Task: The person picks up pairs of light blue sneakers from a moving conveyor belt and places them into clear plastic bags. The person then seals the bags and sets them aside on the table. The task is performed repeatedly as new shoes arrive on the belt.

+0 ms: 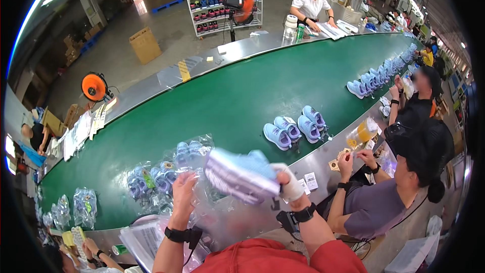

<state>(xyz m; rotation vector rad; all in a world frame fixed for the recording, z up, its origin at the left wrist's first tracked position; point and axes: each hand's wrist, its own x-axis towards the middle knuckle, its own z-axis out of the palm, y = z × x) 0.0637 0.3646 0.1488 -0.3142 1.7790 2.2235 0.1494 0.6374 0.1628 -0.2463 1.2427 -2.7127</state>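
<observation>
Bagging-type handling, judged: right hand [289,182] grip holds pale blue shoe [240,172] above green belt's [217,101] near edge; left hand [184,192] grip, also there, appears pinched on clear plastic film [206,217]. Advise steady shoe, film spread, unsnagged.

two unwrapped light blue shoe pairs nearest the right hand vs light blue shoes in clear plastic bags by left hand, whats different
The unwrapped light blue shoe pairs are uncovered; the light blue shoes in clear plastic bags sit under creased film. Bright green pieces show among the bagged shoes; none show on the unwrapped pairs. Both rest on the green belt.
</observation>
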